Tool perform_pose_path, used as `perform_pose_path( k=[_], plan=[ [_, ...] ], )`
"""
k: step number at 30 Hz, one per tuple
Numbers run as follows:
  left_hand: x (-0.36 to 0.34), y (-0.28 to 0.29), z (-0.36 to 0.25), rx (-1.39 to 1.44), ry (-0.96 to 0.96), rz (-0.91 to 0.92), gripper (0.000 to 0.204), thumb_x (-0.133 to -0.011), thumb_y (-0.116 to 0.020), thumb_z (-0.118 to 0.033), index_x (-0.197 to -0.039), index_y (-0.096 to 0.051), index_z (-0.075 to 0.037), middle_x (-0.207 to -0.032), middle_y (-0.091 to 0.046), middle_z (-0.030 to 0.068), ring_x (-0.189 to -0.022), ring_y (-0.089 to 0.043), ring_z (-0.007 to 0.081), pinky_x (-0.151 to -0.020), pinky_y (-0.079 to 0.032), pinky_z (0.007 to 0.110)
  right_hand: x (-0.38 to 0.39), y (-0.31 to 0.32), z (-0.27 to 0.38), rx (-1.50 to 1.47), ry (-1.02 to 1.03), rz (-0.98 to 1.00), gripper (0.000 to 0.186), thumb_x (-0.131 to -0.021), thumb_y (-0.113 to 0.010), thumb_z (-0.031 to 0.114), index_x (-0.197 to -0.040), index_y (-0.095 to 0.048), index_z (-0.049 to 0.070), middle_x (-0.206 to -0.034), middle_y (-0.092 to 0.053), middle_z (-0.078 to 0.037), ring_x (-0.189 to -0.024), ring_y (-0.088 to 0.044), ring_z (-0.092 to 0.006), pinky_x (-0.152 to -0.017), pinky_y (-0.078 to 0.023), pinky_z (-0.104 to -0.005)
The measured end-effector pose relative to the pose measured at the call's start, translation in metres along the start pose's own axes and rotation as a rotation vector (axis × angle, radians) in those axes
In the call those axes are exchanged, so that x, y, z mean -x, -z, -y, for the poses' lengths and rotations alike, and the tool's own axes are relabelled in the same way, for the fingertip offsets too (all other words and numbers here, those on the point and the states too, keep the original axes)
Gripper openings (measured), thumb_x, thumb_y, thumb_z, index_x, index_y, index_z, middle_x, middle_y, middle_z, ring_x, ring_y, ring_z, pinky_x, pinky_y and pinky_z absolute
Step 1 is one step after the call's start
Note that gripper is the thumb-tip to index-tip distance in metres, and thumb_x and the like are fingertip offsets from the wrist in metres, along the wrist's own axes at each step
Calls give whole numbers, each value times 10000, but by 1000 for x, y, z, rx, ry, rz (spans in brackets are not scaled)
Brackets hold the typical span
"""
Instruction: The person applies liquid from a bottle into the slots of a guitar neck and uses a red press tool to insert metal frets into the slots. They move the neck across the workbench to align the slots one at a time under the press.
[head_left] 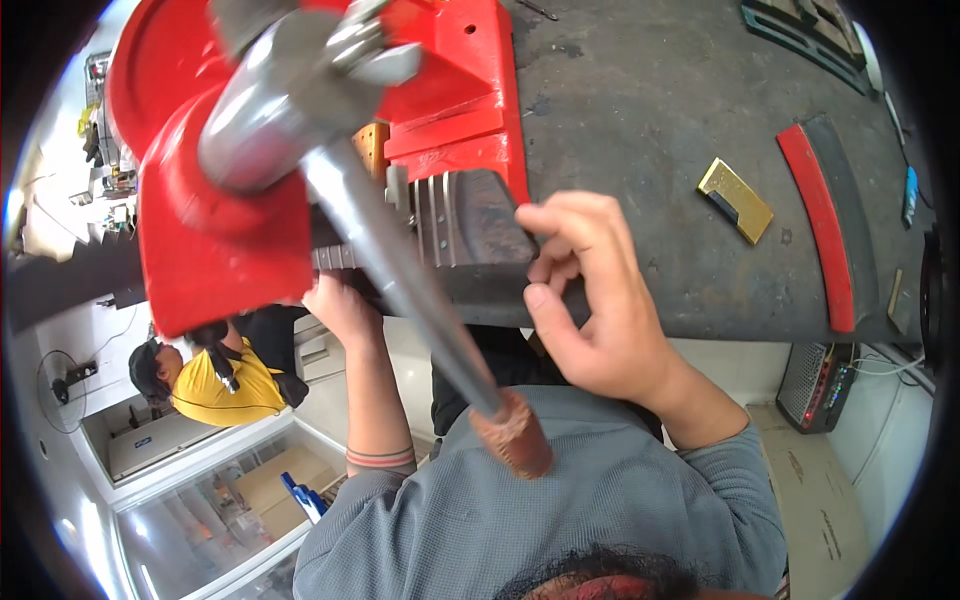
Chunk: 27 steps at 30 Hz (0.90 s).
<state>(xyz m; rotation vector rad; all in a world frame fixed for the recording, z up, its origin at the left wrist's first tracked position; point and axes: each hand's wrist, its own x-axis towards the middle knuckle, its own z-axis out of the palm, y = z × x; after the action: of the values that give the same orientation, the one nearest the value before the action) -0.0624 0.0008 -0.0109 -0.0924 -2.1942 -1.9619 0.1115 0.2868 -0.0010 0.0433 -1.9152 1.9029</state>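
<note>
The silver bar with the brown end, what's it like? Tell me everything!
The silver bar is long, straight and shiny, like metal, and slightly blurred. Its upper end meets a rounded silver hub in front of the red machine. It slants down to the right, ending in a brown grip that looks like leather, seen against the grey shirt. Neither the left hand nor the right hand grips it.

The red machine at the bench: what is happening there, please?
A person in grey has both hands near a dark board at the red machine. The left hand, partly hidden, is at the board's near edge. The right hand, loosely open, is at its right end; contact is unclear. The steel lever, held by neither hand, crosses in front.
</note>
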Motion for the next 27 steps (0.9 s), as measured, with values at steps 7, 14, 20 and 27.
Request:
perform_pose_path(
  k=[7,14,20,27],
  plan=[
    [-4,3,14,161,-64,-30,170,-1044,-629,35,-1198,-582,-20,-1031,-699,96,-808,-672,185,-769,-573,344,8,-13,-10,76,100,-112,804,-897,-605,-155,-1667,-460,22,-1552,-595,-198,-887,-724,-185,-849,-600,-325],
    [16,27,-11,178,89,287,122,-972,-548,54,-997,-667,46,-929,-732,177,-659,-626,181,-641,-519,310,24,-20,3,296,29,-221,480,-994,-619,-83,-1457,-590,40,-1386,-532,-104,-1035,-606,-155,-932,-534,-302],
    [19,39,-51,10,-1086,270,269,-1008,-595,113,-1261,-637,33,-1093,-681,193,-957,-670,241,-773,-554,317,63,-31,64,-18,-161,-458,274,-1155,-519,88,-1406,-591,6,-1301,-627,-122,-1048,-652,-133,-923,-555,-317],
    [-15,12,-128,-136,-1325,413,446,-885,-763,-34,-1330,-750,-51,-1410,-750,149,-1363,-677,416,-1135,-549,503,57,-93,109,472,-213,-335,704,-1047,-697,34,-1666,-363,22,-1409,-580,-151,-1111,-625,-148,-982,-539,-322]
  ],
)
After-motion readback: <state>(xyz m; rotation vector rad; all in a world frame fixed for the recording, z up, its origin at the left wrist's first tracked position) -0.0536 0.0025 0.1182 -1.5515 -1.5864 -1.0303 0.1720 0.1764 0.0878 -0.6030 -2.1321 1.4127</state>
